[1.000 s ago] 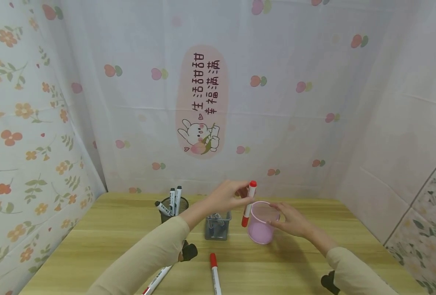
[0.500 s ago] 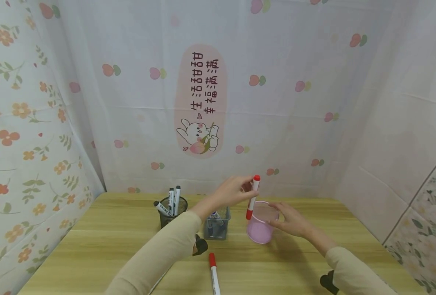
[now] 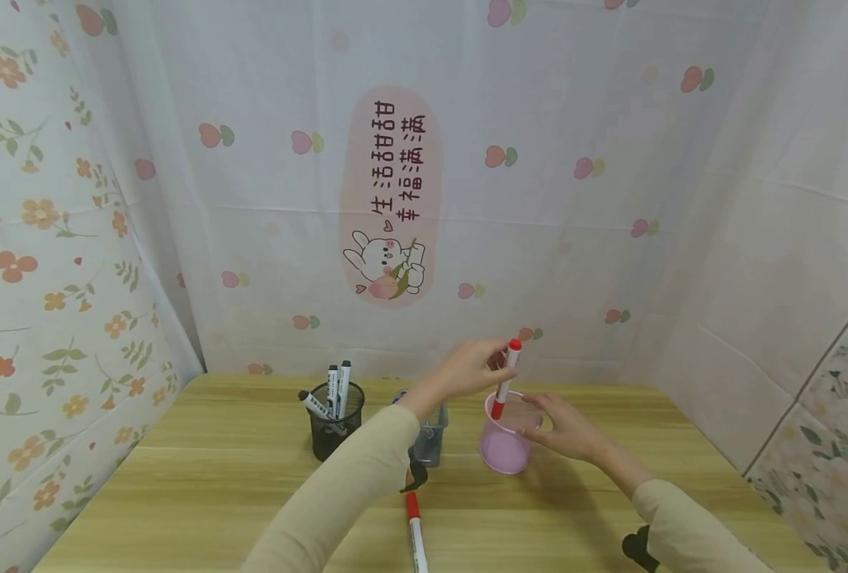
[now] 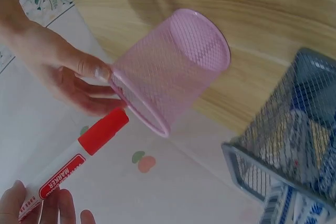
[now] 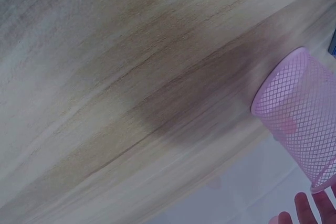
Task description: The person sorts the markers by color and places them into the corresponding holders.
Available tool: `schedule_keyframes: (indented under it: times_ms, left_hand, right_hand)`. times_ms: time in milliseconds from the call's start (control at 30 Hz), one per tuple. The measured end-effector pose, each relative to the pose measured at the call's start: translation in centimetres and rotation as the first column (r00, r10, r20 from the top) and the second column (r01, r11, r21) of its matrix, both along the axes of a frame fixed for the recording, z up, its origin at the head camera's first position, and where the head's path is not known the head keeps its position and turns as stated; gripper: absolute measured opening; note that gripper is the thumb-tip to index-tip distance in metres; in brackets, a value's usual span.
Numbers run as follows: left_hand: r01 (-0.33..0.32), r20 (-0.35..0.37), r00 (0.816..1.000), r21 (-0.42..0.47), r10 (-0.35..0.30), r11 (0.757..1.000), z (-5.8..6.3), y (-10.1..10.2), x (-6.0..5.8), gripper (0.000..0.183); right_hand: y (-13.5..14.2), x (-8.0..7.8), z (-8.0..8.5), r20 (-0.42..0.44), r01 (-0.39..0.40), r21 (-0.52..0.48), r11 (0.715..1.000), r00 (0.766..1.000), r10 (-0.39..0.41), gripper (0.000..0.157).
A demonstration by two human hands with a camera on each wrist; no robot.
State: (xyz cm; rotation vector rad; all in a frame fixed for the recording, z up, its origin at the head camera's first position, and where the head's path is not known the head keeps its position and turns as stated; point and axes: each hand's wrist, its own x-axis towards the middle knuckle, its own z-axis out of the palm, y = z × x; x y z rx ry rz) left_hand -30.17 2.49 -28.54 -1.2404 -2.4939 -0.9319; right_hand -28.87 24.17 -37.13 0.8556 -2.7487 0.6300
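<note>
My left hand point(image 3: 468, 371) pinches a red-capped white marker point(image 3: 504, 391), held at a slant with one red end low at the mouth of a pink mesh pen cup point(image 3: 506, 447). In the left wrist view, the marker's red end point(image 4: 104, 131) points toward the cup's rim. The pink cup stands upright on the table. My right hand point(image 3: 567, 426) grips the cup's rim from the right, the thumb point(image 4: 92, 66) on the near side and the other fingers beyond. Only some fingertips of that hand show in the right wrist view, beside the rim.
A black round mesh cup point(image 3: 334, 434) with several black-capped markers stands left. Between the cups is a grey square mesh holder point(image 3: 432, 446) with markers, partly behind my left forearm. A loose red-capped marker point(image 3: 417, 535) lies near the front of the wooden table point(image 3: 180, 477).
My left hand has carried the marker rightward, from beside the pink cup to over its mouth, the lower end now at the opening. The right hand has stayed on the rim.
</note>
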Motion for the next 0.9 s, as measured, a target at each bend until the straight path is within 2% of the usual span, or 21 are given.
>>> schedule_keyframes:
  times_ms: [200, 433, 600, 900]
  left_hand:
    - [0.002, 0.031, 1.0, 0.003, -0.002, 1.0, -0.7, 0.9, -0.3, 0.016]
    - [-0.036, 0.022, 0.999, -0.018, 0.037, 0.999, -1.5, 1.7, -0.6, 0.018]
    - [-0.048, 0.05, 0.998, -0.04, 0.05, 0.998, -2.1, 1.8, -0.6, 0.019]
    - [-0.061, 0.042, 0.997, -0.063, 0.064, 0.996, -3.1, 1.7, -0.7, 0.022]
  right_hand:
    - [0.1, -0.1, -0.1, -0.01, -0.011, 0.006, 1.0, 1.0, 0.011, 0.058]
    - [0.1, 0.0, 0.0, -0.003, -0.007, -0.001, 1.0, 1.0, 0.007, 0.058]
    - [0.0, 0.0, 0.0, -0.001, -0.001, 0.001, 1.0, 1.0, 0.001, 0.059]
    - [0.1, 0.0, -0.2, -0.038, -0.019, -0.013, 1.0, 0.999, 0.018, 0.057]
